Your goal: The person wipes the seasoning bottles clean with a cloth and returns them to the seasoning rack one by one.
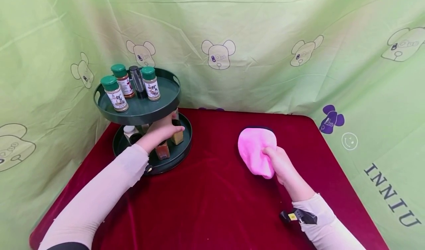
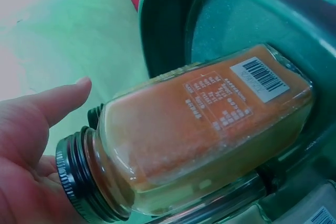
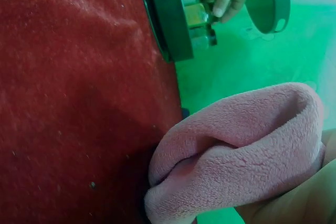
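Note:
My left hand (image 1: 162,129) reaches between the two round levels of a dark green tiered tray (image 1: 169,89). In the left wrist view its thumb stands straight, apart from the black lid of a square glass jar of orange-brown powder (image 2: 173,124); the other fingers are partly hidden behind that lid. A red-brown spice jar (image 1: 162,151) and a yellowish jar (image 1: 177,136) stand on the lower level near this hand. My right hand (image 1: 283,165) grips a folded, fluffy pink cloth (image 1: 254,146) over the right part of the table, thumb on top.
Several green-capped spice bottles (image 1: 116,96) and a dark cylindrical bottle (image 1: 137,82) stand on the upper level. A white-lidded jar (image 1: 130,132) sits at the lower level's left. Dark red cloth (image 1: 206,198) covers the table; a green printed curtain (image 1: 259,24) hangs behind.

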A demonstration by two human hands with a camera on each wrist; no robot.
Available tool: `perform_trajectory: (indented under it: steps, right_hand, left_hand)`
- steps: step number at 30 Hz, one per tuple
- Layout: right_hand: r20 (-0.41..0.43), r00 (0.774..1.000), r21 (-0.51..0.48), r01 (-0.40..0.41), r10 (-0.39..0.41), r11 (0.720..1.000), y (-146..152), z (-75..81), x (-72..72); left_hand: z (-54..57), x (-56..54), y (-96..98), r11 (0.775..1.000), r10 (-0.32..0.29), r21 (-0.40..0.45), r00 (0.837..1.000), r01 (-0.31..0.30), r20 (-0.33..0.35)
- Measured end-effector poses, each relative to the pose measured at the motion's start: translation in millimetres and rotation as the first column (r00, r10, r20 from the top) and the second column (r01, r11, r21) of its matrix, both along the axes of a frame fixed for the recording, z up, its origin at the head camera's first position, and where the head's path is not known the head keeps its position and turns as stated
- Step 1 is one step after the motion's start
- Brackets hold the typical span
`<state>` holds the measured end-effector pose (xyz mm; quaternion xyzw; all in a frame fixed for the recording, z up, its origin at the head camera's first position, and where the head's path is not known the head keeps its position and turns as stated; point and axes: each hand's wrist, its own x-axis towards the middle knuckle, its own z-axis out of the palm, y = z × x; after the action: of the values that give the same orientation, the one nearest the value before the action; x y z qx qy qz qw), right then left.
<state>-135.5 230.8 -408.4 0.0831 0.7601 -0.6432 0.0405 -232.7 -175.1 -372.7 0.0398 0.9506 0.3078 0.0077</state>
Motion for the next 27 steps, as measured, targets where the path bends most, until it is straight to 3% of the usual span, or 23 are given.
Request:
perform_trajectory:
  steps: [10, 27]
  right_hand:
    - [0.046, 0.992, -0.047, -0.118, 0.12, 0.992, -12, -12.0, 1.1]
    - [0.035, 0.989, 0.108, -0.146, 0.144, 0.983, -25, -16.9, 6.3]
  left_hand:
    - [5.8, 9.8, 8.3, 0.999, -0.035, 0.003, 0.991, 0.036, -0.127]
    - [15.0, 39.7, 35.3, 0.988, -0.145, 0.023, 0.972, 0.152, -0.185]
